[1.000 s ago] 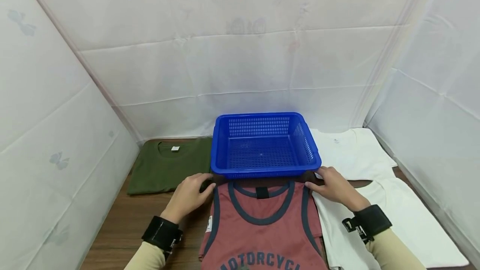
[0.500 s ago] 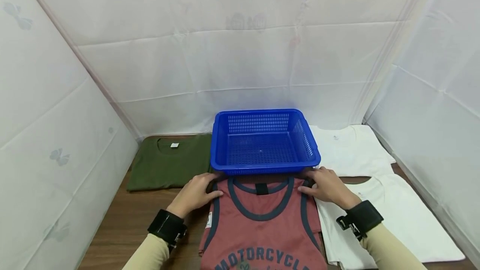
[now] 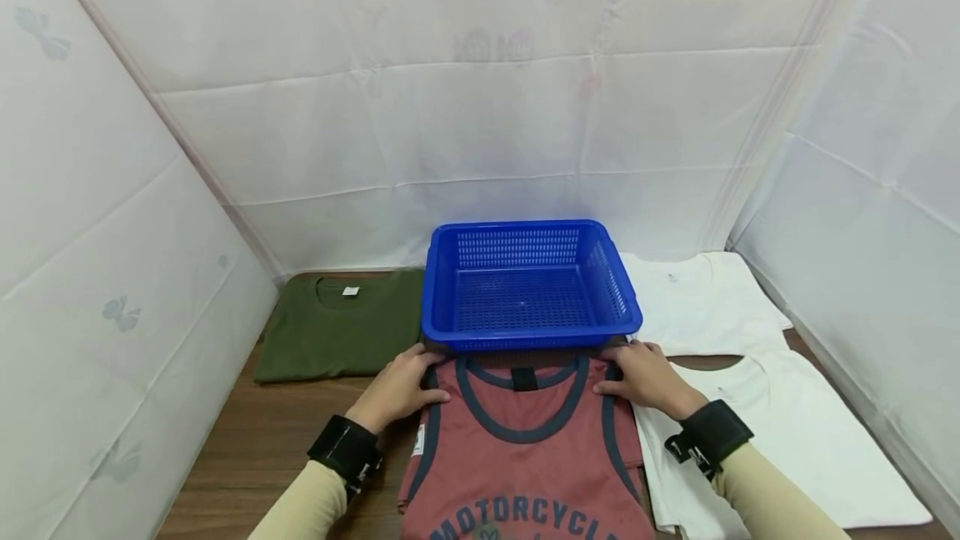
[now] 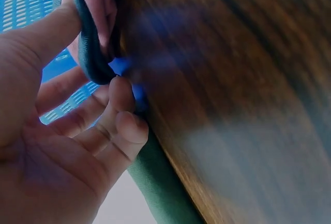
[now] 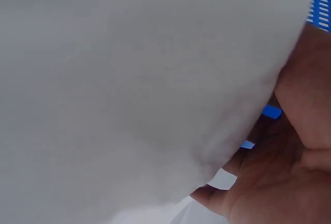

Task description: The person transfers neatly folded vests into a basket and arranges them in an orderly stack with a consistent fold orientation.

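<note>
Pinching the red tank top [image 3: 525, 469] by its shoulders, left hand [image 3: 397, 387] and right hand [image 3: 649, 379] hold it spread, its visible front not yet folded.

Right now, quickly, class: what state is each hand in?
Left hand: closed, holding the red top.
Right hand: closed, holding the red top too.

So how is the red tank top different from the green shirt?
The red tank top has dark blue edging round its neck; the green crew-neck shirt's neckline is plain green. The red tank top shows dark lettering; the visible part of the green crew-neck shirt shows none on its fabric. The red tank top's neck label is black, the green crew-neck shirt's is white. Both have rounded necks.
</note>
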The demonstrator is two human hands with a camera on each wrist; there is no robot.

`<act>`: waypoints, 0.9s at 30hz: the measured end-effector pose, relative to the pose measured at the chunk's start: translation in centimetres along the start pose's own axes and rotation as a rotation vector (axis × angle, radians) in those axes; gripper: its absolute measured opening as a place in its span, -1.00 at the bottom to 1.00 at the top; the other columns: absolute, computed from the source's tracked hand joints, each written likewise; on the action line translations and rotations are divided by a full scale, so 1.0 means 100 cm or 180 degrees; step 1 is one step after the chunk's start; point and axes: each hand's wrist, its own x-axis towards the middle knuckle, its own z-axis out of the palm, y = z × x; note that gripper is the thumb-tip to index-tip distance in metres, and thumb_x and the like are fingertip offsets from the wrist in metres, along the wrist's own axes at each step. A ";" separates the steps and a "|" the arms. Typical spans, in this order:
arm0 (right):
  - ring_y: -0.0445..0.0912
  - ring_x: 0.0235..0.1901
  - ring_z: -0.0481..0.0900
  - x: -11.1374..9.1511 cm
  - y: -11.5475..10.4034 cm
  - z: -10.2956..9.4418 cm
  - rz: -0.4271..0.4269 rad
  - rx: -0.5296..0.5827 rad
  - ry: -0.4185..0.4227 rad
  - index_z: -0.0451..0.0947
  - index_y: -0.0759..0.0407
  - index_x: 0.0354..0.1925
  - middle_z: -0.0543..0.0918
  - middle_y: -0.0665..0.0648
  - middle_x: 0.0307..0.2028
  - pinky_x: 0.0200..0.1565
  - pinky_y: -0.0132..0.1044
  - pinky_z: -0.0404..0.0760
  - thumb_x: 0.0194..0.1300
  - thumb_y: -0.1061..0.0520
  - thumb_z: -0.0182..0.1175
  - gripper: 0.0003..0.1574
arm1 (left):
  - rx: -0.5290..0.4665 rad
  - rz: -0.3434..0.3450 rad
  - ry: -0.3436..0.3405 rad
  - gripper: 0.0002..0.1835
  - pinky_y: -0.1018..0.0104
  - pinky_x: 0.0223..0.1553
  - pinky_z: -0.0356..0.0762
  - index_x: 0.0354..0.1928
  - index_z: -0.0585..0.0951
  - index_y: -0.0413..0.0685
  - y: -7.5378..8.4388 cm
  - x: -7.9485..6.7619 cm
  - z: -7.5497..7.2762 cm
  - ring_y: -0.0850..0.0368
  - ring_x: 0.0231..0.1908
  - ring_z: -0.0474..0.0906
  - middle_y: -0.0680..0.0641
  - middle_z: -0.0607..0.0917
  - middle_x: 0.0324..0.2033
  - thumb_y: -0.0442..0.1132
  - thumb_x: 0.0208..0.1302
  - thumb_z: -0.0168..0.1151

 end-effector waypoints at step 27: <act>-0.12 -0.37 0.46 0.001 0.004 -0.005 -0.0295 0.0101 0.0262 0.49 -0.12 -0.37 0.41 -0.15 -0.48 -0.43 -0.19 0.33 0.30 0.01 0.43 -0.74 | -0.0427 0.0322 0.0163 -0.73 0.36 -0.39 0.40 -0.38 0.53 0.04 -0.011 0.001 0.000 0.27 -0.47 0.40 0.13 0.50 -0.49 -0.30 0.21 0.51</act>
